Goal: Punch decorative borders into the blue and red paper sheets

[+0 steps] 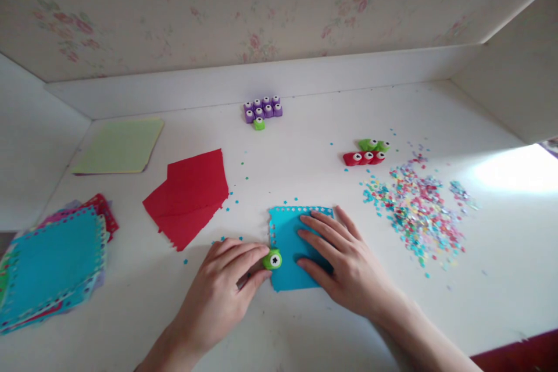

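A blue paper square (pixel 288 232) lies on the white table (pixel 305 151) in front of me, with small holes punched along its top and left edges. My right hand (pixel 344 261) lies flat on it, fingers spread, pressing it down. My left hand (pixel 226 285) pinches a small green paper punch (pixel 272 259) that sits on the paper's left edge.
Red paper sheets (pixel 189 195) lie to the left, a pale green sheet (pixel 117 145) behind them, and a stack of punched sheets (pixel 52 267) at the far left. Purple punches (pixel 263 109) sit at the back, red and green punches (pixel 367 152) to the right, beside a confetti heap (pixel 414 209).
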`<state>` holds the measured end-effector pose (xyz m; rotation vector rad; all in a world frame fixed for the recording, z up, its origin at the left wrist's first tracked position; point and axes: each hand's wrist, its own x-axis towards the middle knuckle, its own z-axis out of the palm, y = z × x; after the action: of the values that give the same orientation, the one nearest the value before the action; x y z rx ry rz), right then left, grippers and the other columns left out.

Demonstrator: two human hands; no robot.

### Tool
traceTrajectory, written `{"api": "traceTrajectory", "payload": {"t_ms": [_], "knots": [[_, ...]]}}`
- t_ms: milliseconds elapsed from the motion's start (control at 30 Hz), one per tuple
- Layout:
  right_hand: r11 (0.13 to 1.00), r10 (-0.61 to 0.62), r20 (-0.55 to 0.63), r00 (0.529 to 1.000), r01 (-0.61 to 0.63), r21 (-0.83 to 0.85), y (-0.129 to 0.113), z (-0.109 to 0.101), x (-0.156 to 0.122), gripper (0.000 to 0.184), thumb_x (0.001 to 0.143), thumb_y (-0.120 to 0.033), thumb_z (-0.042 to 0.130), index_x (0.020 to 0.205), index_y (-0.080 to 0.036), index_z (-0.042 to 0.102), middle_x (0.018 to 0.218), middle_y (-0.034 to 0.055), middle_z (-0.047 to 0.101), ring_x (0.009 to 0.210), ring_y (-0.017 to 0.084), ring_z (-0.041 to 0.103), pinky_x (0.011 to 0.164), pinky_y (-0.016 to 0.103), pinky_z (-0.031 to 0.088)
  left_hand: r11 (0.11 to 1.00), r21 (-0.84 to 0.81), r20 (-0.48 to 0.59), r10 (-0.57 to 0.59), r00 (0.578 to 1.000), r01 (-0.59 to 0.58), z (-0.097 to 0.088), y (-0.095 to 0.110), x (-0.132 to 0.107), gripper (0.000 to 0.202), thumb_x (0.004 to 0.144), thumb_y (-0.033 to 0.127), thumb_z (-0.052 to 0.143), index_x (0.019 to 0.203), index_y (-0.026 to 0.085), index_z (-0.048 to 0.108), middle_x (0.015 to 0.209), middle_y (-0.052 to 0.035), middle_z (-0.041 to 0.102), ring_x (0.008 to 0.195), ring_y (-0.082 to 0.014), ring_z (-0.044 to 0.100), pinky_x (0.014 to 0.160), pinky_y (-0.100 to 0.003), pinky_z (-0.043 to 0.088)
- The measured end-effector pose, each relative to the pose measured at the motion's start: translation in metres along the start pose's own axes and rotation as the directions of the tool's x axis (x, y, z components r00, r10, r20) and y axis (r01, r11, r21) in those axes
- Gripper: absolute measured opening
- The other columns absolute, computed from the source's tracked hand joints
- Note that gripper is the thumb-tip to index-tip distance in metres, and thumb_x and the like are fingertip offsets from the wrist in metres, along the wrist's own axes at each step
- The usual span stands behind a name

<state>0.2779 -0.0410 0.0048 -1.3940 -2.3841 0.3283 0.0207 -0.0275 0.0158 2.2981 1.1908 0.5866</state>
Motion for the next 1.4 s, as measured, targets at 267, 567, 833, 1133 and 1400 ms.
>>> {"api": "traceTrajectory", "payload": {"t_ms": [267, 567, 833, 1133, 1400], "knots": [[1.000, 0.013, 0.008, 1.000, -0.013, 0.002, -0.003, -0.002, -0.001, 0.038, 0.093, -0.040, 0.055, 0.127, -0.024, 0.059, 0.138, 0.0077, 0.057, 0.131, 0.029, 0.048, 0.116, 0.060, 0.021, 1.000, -0.003, 0.009, 0.004, 1.000, -0.004, 0.000, 0.001, 0.000, 0.022, 0.090, 0.026, 0.064, 0.112, 0.024, 0.063, 0.105, -0.0037, 0.072, 0.096, -0.0212, 0.063, 0.089, -0.038, 0.049], [0.999, 0.026, -0.001, 1.000, -0.026, 0.029, -0.005, -0.004, -0.002, 0.038, 0.094, -0.043, 0.053, 0.126, -0.024, 0.059, 0.138, 0.0075, 0.057, 0.132, 0.028, 0.047, 0.116, 0.059, 0.020, 1.000, -0.004, -0.023, -0.011, 1.000, 0.011, 0.002, 0.000, -0.004, 0.030, 0.085, 0.026, 0.070, 0.114, 0.025, 0.064, 0.107, -0.0048, 0.072, 0.099, -0.0232, 0.064, 0.091, -0.041, 0.051], [0.999, 0.030, -0.033, 0.999, -0.029, 0.039, -0.008, -0.005, -0.004, 0.038, 0.093, -0.045, 0.053, 0.126, -0.025, 0.060, 0.136, 0.0073, 0.058, 0.131, 0.028, 0.048, 0.115, 0.058, 0.021, 0.977, -0.171, -0.049, -0.137, 0.989, 0.127, -0.007, 0.021, 0.009, 0.022, 0.091, 0.035, 0.059, 0.108, 0.025, 0.069, 0.107, -0.0058, 0.069, 0.099, -0.0193, 0.065, 0.082, -0.029, 0.055], [1.000, 0.013, -0.086, 0.996, -0.012, 0.012, -0.009, -0.003, -0.005, 0.037, 0.091, -0.044, 0.057, 0.123, -0.026, 0.063, 0.133, 0.0080, 0.061, 0.128, 0.027, 0.051, 0.114, 0.057, 0.025, 0.966, -0.174, -0.001, -0.192, 0.981, 0.189, 0.004, 0.028, 0.024, 0.024, 0.092, 0.034, 0.055, 0.078, 0.022, 0.071, 0.083, -0.0027, 0.066, 0.074, -0.0155, 0.064, 0.069, -0.026, 0.051], [1.000, 0.025, -0.068, 0.997, -0.024, 0.014, -0.011, -0.004, -0.007, 0.038, 0.092, -0.045, 0.056, 0.124, -0.026, 0.062, 0.133, 0.0068, 0.061, 0.128, 0.026, 0.050, 0.115, 0.056, 0.023, 0.975, -0.024, 0.028, -0.219, 0.975, 0.219, 0.014, 0.025, 0.032, 0.021, 0.087, 0.025, 0.058, 0.067, 0.019, 0.058, 0.077, -0.0023, 0.057, 0.068, -0.0164, 0.059, 0.065, -0.028, 0.047]]}}
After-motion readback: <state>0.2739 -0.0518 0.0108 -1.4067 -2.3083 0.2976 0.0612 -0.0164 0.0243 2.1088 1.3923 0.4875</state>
